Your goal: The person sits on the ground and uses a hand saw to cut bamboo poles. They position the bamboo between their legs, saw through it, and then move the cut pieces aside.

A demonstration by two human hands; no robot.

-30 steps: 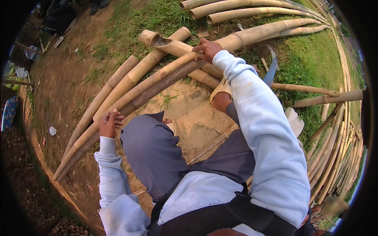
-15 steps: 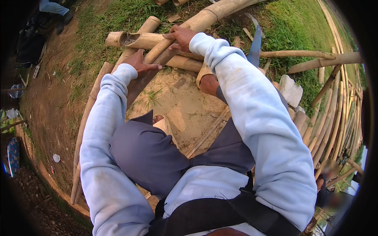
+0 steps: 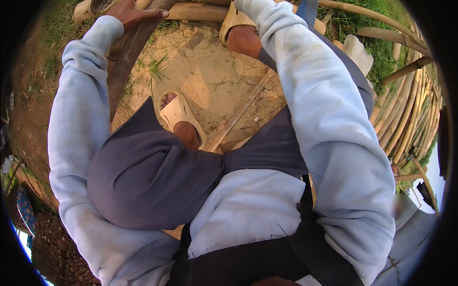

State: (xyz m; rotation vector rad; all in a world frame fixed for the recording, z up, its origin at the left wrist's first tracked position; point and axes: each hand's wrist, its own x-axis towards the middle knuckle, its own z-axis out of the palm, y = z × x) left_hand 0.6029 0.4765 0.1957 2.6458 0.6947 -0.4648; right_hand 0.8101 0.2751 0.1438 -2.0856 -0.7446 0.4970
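Note:
My left hand (image 3: 131,14) is at the top left, cut by the picture's upper edge. Its thumb stretches across a brown bamboo pole (image 3: 128,59) that slopes down toward my left knee; its fingers are mostly out of sight. It appears to hold the pole. Only the sleeve cuff (image 3: 255,5) of my right arm shows at the top; the hand itself lies outside the picture. Behind the pole, a horizontal bamboo piece (image 3: 198,12) runs toward my right foot. A blue saw blade (image 3: 307,10) stands just right of my right cuff.
My feet wear tan sandals (image 3: 183,114) on sandy ground. A thin bamboo strip (image 3: 243,109) lies between my legs. To the right are a pale stone block (image 3: 358,55), a dark stick (image 3: 405,70) and many long bamboo poles (image 3: 405,114).
The view has tipped downward toward my body, so the hands and bamboo sit higher in the picture. My right hand has left the view; my left hand still lies at the pole.

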